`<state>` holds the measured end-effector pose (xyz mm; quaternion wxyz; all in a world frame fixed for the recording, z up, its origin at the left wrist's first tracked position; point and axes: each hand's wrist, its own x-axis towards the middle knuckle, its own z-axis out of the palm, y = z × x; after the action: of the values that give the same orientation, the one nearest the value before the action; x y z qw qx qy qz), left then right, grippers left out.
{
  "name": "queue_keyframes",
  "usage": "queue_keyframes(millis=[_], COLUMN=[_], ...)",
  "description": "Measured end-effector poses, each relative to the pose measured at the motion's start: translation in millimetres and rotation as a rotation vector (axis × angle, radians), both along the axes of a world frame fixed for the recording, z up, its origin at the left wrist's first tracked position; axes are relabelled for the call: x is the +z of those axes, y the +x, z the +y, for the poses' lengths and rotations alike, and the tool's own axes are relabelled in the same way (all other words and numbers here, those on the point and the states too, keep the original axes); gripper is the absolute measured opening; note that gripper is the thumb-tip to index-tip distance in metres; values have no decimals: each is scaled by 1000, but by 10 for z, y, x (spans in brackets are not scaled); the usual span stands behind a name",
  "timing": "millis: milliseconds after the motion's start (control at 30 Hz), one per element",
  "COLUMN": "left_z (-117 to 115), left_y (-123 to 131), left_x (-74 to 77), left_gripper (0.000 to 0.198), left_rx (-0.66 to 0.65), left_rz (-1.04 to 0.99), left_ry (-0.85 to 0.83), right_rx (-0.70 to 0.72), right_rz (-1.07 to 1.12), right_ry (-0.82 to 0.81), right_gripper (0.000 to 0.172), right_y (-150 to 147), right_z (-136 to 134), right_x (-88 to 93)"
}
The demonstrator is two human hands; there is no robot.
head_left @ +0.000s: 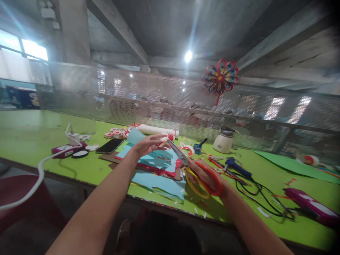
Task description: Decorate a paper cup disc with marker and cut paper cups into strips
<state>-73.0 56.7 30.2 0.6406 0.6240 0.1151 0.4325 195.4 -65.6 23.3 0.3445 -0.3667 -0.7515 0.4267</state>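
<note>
My right hand [203, 175] is closed on a pair of scissors [179, 152] with red and yellow handles. The blades point up and left, their tips meeting a small red-and-white paper piece [164, 141]. That piece is pinched in the fingers of my left hand [150, 143]; its exact shape is too small to make out. Beneath both hands lie light blue paper sheets [158, 181], with red sheets and brown cardboard [108, 159] stacked among them. White paper scraps are scattered near the table edge.
Around the green table [101, 173] are a phone [110, 146], a purple power strip [65, 150], a white roll [156, 130], a cream jug [223, 140], a blue glue gun [237, 167] with black cords, and another purple power strip [310, 203]. Perforated metal screening [159, 95] stands behind.
</note>
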Motion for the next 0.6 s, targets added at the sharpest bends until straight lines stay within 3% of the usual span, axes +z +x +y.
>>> queue_keyframes(millis=[200,400,500,600], left_z=[-20,18,13,-11], left_y=[3,50,90,129], left_x=[23,-4,-13,-11], left_gripper=[38,37,39,40], left_rx=[-33,42,39,51], left_rz=[44,-129,-145,-123], left_ry=[10,-40,-22,24], right_rx=[-11,-21,-55,-125], right_rz=[-61,-155,-166,-220], right_ry=[55,114,120,228], right_gripper=[48,59,54,50], right_y=[19,-27,-71,-118], right_z=[5,-65,-86,-62], right_x=[31,113,124,92])
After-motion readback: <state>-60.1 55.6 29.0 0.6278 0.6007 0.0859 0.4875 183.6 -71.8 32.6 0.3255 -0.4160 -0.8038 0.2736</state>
